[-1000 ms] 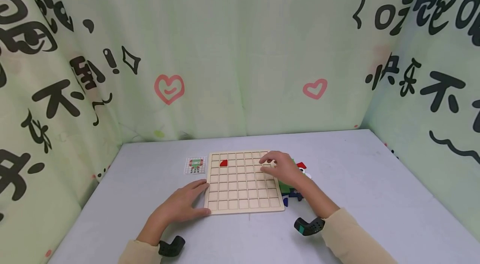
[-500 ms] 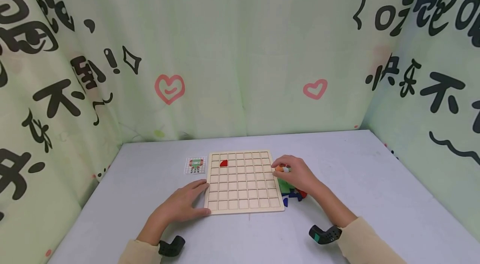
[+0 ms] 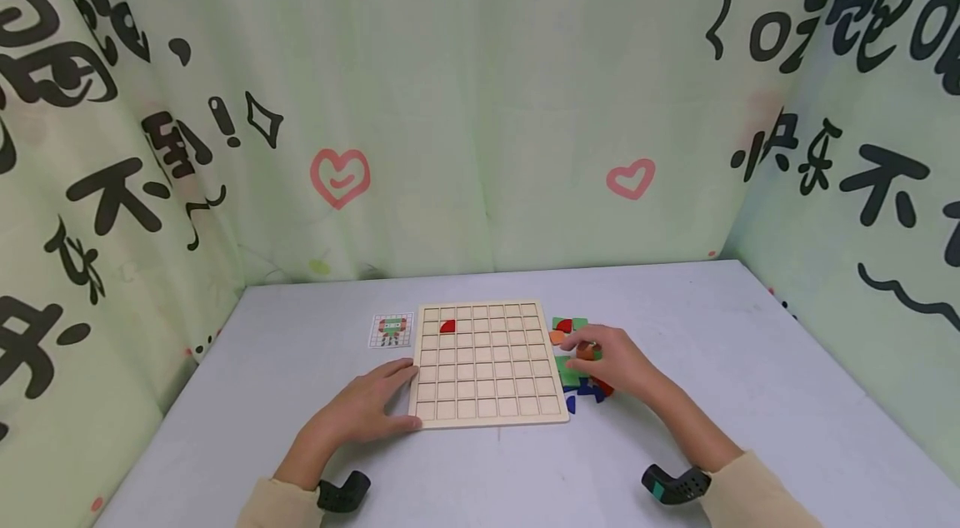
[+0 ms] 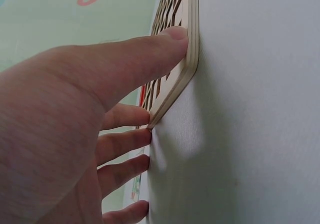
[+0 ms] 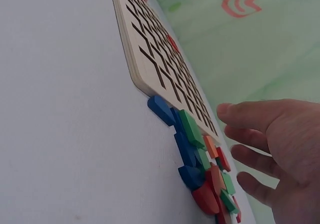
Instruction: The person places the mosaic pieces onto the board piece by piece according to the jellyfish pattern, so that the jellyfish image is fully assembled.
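Observation:
A wooden grid board (image 3: 483,386) lies on the table, with a red quarter-round piece (image 3: 447,326) in a cell near its upper left. My left hand (image 3: 367,407) rests against the board's left edge; in the left wrist view its thumb (image 4: 170,38) lies on the near corner and the fingertips touch the side. Loosely bent, my right hand (image 3: 615,357) hovers over the coloured pieces to the right of the board. The right wrist view shows its thumb and fingers apart, nothing between them. Among the pieces are a green block (image 5: 191,129) and a blue rounded one (image 5: 161,109).
A small pattern card (image 3: 391,331) with a green and red figure lies left of the board. Red, orange, green and blue pieces crowd the board's right edge, some overlapping. A printed curtain (image 3: 480,136) stands behind the white table (image 3: 495,478).
My right hand has moved right and toward me, from over the board's right columns to above the loose pieces. The pieces at the upper right are now uncovered. My left hand stays put.

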The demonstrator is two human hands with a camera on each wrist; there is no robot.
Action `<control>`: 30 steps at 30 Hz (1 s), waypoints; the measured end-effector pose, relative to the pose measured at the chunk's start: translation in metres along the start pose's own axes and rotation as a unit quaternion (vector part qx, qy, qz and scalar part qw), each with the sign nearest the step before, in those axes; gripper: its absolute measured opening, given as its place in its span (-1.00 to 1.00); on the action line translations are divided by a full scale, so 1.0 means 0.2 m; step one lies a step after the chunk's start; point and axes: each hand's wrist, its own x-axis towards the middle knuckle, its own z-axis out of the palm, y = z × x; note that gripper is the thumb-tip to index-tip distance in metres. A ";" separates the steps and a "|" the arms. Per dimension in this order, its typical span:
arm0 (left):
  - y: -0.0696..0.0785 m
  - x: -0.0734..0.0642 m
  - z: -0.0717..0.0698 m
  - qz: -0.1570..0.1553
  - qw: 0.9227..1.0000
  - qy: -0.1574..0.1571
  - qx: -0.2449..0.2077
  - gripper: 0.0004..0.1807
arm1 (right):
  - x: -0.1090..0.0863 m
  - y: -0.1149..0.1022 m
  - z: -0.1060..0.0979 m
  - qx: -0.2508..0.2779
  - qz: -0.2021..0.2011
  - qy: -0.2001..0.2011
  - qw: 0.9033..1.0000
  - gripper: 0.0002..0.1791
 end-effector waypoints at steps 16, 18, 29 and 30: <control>0.01 -0.01 -0.01 0.004 1.000 0.001 -0.001 -0.15 | -0.04 0.07 0.01 -0.023 -0.030 -0.050 0.998 -0.70; 0.01 -0.01 -0.01 0.003 1.000 0.000 0.000 -0.15 | -0.04 0.07 0.01 -0.027 -0.033 -0.050 0.998 -0.71; 0.01 -0.01 -0.01 0.006 1.000 0.000 -0.005 -0.15 | -0.04 0.08 0.03 -0.024 -0.038 -0.035 0.998 -0.79; 0.01 -0.01 -0.01 0.008 1.000 0.000 -0.005 -0.15 | -0.04 0.08 0.03 -0.023 -0.036 -0.032 0.999 -0.79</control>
